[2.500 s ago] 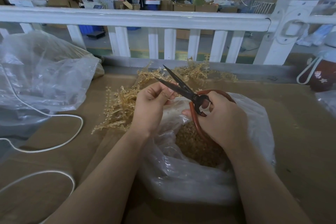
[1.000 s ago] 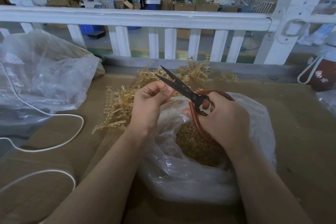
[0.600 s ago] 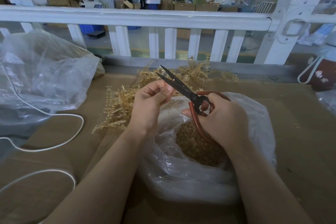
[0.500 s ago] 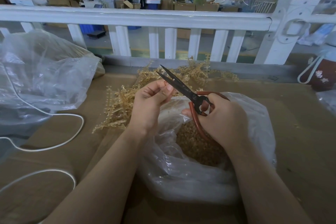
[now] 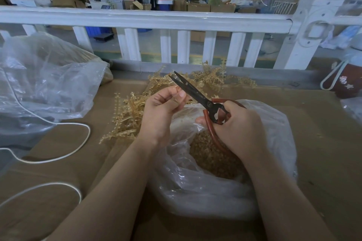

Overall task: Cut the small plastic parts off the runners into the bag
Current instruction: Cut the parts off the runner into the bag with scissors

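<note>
Fingertips of the left hand, pinching a runner beside the scissors gripped by the right hand, risk a nick above the bag.

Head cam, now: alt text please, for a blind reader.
Right hand grips red-handled scissors over an open clear bag of cut tan parts, while left hand pinches a small piece beside the blades. Uncut runners lie behind.

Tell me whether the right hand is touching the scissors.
Touching. The head view shows the right hand gripping the scissors by their red handles, fingers curled through the loops.
</note>
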### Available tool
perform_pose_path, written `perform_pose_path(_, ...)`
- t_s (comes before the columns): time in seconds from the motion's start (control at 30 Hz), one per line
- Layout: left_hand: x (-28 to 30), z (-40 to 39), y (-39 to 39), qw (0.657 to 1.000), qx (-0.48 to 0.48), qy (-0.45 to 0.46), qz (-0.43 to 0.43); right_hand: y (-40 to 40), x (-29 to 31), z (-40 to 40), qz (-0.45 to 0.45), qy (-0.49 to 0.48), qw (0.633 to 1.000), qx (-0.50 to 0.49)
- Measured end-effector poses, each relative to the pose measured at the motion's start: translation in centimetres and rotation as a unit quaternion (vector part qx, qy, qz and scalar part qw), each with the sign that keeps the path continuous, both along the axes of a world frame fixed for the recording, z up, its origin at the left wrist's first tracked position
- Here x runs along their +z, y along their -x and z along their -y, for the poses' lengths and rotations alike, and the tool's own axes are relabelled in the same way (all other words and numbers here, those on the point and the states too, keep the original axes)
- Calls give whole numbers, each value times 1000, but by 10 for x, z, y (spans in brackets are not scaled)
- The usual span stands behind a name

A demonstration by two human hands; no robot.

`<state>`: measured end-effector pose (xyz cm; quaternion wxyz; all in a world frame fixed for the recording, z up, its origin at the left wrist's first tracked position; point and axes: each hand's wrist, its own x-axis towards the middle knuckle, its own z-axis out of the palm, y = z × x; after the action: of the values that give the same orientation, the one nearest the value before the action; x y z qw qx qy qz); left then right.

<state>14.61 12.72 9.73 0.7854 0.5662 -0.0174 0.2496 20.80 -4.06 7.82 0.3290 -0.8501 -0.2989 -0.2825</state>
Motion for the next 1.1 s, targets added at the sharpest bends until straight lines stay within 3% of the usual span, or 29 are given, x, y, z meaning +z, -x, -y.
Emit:
perform_pose_path(0.17, 0, 0, -1, 1000, 1, -3, -13, 1, 1, -1, -22, -2, 1000, 5)
perform_pose_path(0.3, -2, 0, -2, 997, -43, -10, -57, 2, 3, -2, -110, -69, 991, 31)
perform_pose_path(0.43, -5, 6, -4, 991, -73, -43, -101, 0, 8, -4, -237, -163, 955, 77)
perform_pose_path(0.57, -4, 4, -3, 990, -69, -26, -117, 1, 13, -5, -294, -238, 919, 114)
perform_pose_path(0.73, -6, 4, -3, 989, -78, -27, -120, 3, 17, -2, -320, -264, 899, 139)
perform_pose_path(1.1, -7, 4, -4, 988, -97, -41, -115, 2, 16, -3, -303, -209, 918, 148)
